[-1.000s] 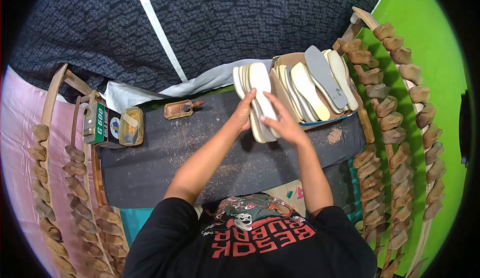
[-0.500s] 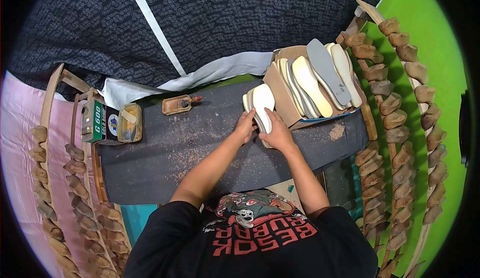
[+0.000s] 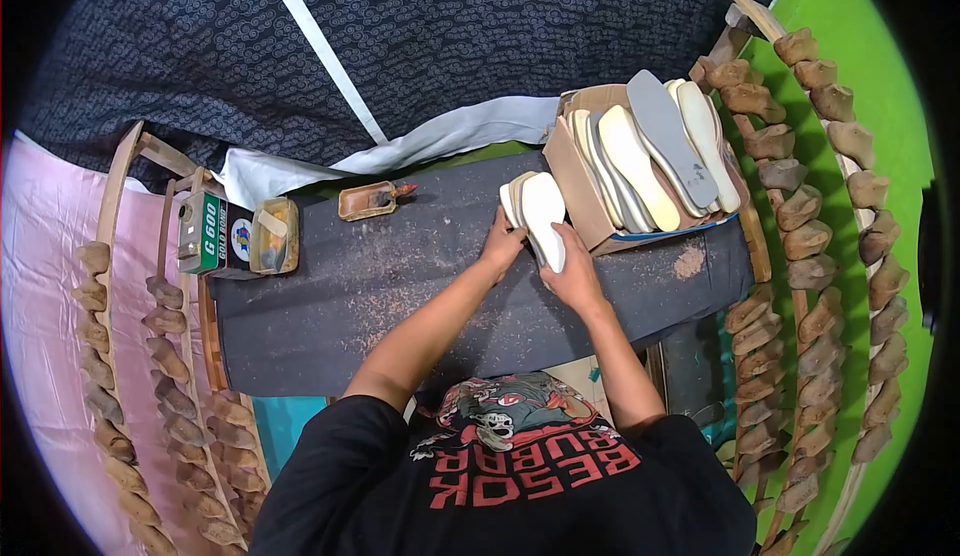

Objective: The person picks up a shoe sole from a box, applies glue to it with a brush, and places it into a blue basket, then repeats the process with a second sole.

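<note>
A small stack of shoe insoles, white on top with beige and grey layers under it, stands tilted over the dark table. My left hand is closed on the stack's left side, its fingertips partly hidden behind the layers. At the lower right edge my right hand grips the same stack, thumb along the white top piece. Just to the right, a cardboard box holds several more insoles in cream, grey and white, including a grey insole that sticks up highest.
On the table lie scattered brown shavings. A small tray with a dark brush-like tool sits at the back. At left stand a green-and-black can and a tub. Racks of brown foot-shaped pieces flank both sides.
The whole view has shifted slightly. My right hand has slid toward the stack's edge and uncovered more of the top insole. Both hands stay on the stack.
</note>
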Tool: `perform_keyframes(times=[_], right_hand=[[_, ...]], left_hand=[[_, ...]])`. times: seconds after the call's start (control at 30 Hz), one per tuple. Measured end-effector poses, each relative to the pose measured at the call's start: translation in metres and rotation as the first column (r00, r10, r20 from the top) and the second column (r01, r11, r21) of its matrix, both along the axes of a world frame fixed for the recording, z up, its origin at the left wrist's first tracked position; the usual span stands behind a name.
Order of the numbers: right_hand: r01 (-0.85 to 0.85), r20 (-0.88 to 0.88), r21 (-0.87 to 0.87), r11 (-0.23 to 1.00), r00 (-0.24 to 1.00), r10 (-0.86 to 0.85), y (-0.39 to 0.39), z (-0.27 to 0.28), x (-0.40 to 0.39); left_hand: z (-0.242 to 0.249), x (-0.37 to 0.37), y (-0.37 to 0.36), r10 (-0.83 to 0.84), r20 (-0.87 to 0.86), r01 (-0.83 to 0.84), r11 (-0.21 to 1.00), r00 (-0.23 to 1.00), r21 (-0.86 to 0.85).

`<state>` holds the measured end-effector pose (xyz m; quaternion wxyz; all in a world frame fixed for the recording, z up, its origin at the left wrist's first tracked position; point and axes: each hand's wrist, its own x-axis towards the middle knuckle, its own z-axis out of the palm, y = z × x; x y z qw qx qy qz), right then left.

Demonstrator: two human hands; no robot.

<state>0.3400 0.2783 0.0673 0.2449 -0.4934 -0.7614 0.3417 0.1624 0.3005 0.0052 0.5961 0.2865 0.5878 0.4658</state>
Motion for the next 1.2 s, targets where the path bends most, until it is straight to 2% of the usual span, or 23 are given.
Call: perform_keyframes(times=[0.07,0.2,0.27,0.3,0.33,0.37,0.4,0.47,0.6,0.63,0.67,0.73,0.77,0.8,0.83,0.87,0.9,0.93,1.0,1.03,1.13,1.17,1.2], right_hand=[[0.013,-0.005,0.032,0.999,1.000,-0.013,-0.004,0.001,0.001],[-0.010,-0.063,0.103,0.995,0.998,0.016,-0.018,0.019,-0.001],[-0.023,-0.116,0.099,0.995,0.993,0.034,-0.022,0.015,-0.003],[-0.081,-0.478,-0.210,0.974,0.878,-0.030,-0.022,0.004,-0.006],[-0.244,-0.733,-0.456,0.856,0.649,-0.205,-0.023,-0.002,-0.011],[-0.329,-0.782,-0.548,0.769,0.528,-0.331,-0.027,0.005,-0.015],[-0.419,-0.799,-0.570,0.707,0.484,-0.358,-0.030,0.020,-0.019],[-0.572,-0.830,-0.558,0.601,0.384,-0.405,-0.033,0.014,-0.028],[-0.601,-0.846,-0.524,0.603,0.446,-0.291,-0.045,0.004,-0.051],[-0.628,-0.847,-0.529,0.571,0.438,-0.303,-0.047,0.004,-0.057],[-0.626,-0.843,-0.534,0.569,0.447,-0.300,-0.050,0.003,-0.063],[-0.568,-0.789,-0.586,0.578,0.562,-0.248,-0.054,-0.004,-0.078],[-0.478,-0.741,-0.572,0.666,0.649,-0.171,-0.056,-0.029,-0.084],[-0.477,-0.741,-0.567,0.671,0.652,-0.163,-0.056,-0.024,-0.087],[-0.429,-0.556,-0.543,0.722,0.828,0.074,-0.055,-0.018,-0.090],[-0.395,-0.285,-0.497,0.773,0.915,0.285,-0.054,-0.013,-0.094],[-0.279,-0.235,-0.276,0.920,0.948,0.217,-0.056,-0.031,-0.098],[-0.289,-0.214,-0.266,0.920,0.948,0.236,-0.053,-0.031,-0.103],[-0.036,-0.244,-0.458,0.888,0.966,-0.087,-0.047,-0.030,-0.115],[-0.029,-0.298,-0.475,0.879,0.946,-0.130,-0.042,-0.028,-0.122],[-0.085,-0.289,-0.455,0.886,0.956,-0.056,-0.019,-0.027,-0.153],[-0.111,-0.270,-0.545,0.831,0.962,-0.049,-0.011,-0.021,-0.165],[-0.114,-0.267,-0.540,0.834,0.963,-0.041,-0.004,-0.017,-0.182]], left_hand=[[0.003,-0.008,0.002,-0.114,-0.062,0.110,0.992,0.992,-0.064],[-0.015,-0.018,0.003,-0.078,-0.050,0.073,0.993,0.996,-0.094],[-0.042,-0.023,0.004,0.060,-0.300,-0.044,0.997,0.952,0.059],[-0.031,-0.025,-0.003,0.065,-0.299,-0.051,0.997,0.952,0.056],[-0.006,-0.029,-0.014,0.046,-0.118,-0.042,0.998,0.992,0.040],[0.015,-0.031,-0.025,0.033,0.066,-0.034,0.999,0.997,0.023],[0.026,-0.034,-0.032,0.048,0.061,-0.049,0.999,0.997,0.016],[0.038,-0.044,-0.049,-0.166,0.337,0.146,0.986,0.927,0.085],[0.056,-0.051,-0.086,-0.106,0.377,0.064,0.990,0.920,0.122],[0.059,-0.055,-0.092,-0.068,0.475,0.027,0.995,0.878,0.094],[0.052,-0.064,-0.097,-0.064,0.482,0.021,0.995,0.874,0.095],[0.042,-0.081,-0.102,-0.119,0.437,0.077,0.991,0.891,0.113],[0.043,-0.081,-0.106,-0.073,0.467,-0.029,0.978,0.881,0.207],[0.045,-0.087,-0.111,-0.077,0.469,-0.030,0.976,0.880,0.216],[0.047,-0.095,-0.116,-0.026,0.571,-0.088,0.981,0.820,0.171],[0.048,-0.101,-0.120,0.026,0.667,-0.144,0.982,0.745,0.122],[0.040,-0.107,-0.124,0.055,0.645,-0.184,0.974,0.762,0.135],[0.037,-0.113,-0.129,0.057,0.660,-0.203,0.968,0.749,0.147],[0.031,-0.130,-0.144,0.020,0.744,-0.176,0.976,0.667,0.132],[0.027,-0.136,-0.149,-0.026,0.787,-0.132,0.982,0.617,0.136],[0.022,-0.150,-0.173,-0.090,0.836,-0.076,0.985,0.540,0.156],[0.021,-0.153,-0.180,-0.058,0.799,-0.073,0.989,0.598,0.127],[0.017,-0.159,-0.185,-0.061,0.801,-0.080,0.988,0.596,0.134]])
